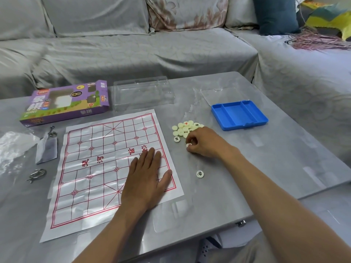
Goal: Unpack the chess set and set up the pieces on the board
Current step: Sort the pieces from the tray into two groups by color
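Board (pixel 106 168) unfolded, bare of pieces. Left hand (pixel 147 179) lies flat on it. Beside it, right hand (pixel 204 144) pinches one piece (pixel 188 145) at the pile (pixel 185 129); placement not begun.

Pieces (pixel 185 129) (cream discs) beside board (pixel 106 164)

Bare table (pixel 256 158) lies open at lower right; the pile of pieces (pixel 185 128) and blue tray (pixel 239 115) crowd the centre right, with the purple box (pixel 65 103) and, seemingly, a clear lid (pixel 143 93) upper left
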Demonstrator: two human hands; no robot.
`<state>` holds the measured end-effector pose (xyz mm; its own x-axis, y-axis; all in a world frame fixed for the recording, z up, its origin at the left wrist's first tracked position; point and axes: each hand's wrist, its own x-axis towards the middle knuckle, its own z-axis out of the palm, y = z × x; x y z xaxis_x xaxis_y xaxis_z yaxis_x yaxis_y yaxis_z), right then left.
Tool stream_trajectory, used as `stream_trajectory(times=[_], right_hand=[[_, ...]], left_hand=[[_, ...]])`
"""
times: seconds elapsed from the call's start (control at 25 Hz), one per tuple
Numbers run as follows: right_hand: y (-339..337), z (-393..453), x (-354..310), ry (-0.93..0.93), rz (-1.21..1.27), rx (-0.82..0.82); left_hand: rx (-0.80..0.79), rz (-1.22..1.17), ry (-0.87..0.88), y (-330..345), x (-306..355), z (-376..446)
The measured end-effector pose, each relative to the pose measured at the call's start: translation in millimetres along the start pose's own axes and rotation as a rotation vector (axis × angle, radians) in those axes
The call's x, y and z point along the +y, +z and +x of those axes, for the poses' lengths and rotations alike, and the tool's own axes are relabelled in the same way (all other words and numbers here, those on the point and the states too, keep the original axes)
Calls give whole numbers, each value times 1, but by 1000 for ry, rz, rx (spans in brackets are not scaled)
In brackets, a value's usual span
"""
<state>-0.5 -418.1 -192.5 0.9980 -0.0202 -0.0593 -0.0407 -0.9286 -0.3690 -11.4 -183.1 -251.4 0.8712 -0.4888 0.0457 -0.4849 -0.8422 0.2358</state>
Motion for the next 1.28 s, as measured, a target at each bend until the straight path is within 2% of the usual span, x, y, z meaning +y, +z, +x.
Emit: stream_trajectory(times=[0.16, 0.28, 0.4, 0.56, 0.64, 0.72, 0.84, 0.96, 1.28], right_hand=[[-30, -15, 29, 173, 55, 106], [-36, -38, 49, 257, 202, 36], [-32, -47, 44, 178, 227, -56], [-18, -36, 21, 9, 123, -125], [-14, -31, 15, 0, 68, -129], [-27, -32, 22, 91, 105, -69], [-54, -49, 58, 329, 211, 51], [-56, -64, 79, 503, 280, 20], [-47, -60, 77, 566, 252, -78]], left_hand=[[-1, -9, 4, 0, -1, 0], [-2, -6, 6, 0, -1, 1], [-4, -15, 6, 0, -1, 1], [-3, -31, 0, -2, 1, 0], [-5, -23, 1, -3, 1, 0], [-1, -19, 4, -2, 1, 0], [6, -10, 8, 0, -1, 1], [9, -14, 15, 2, -2, 1], [9, -13, 15, -1, -1, 1]])
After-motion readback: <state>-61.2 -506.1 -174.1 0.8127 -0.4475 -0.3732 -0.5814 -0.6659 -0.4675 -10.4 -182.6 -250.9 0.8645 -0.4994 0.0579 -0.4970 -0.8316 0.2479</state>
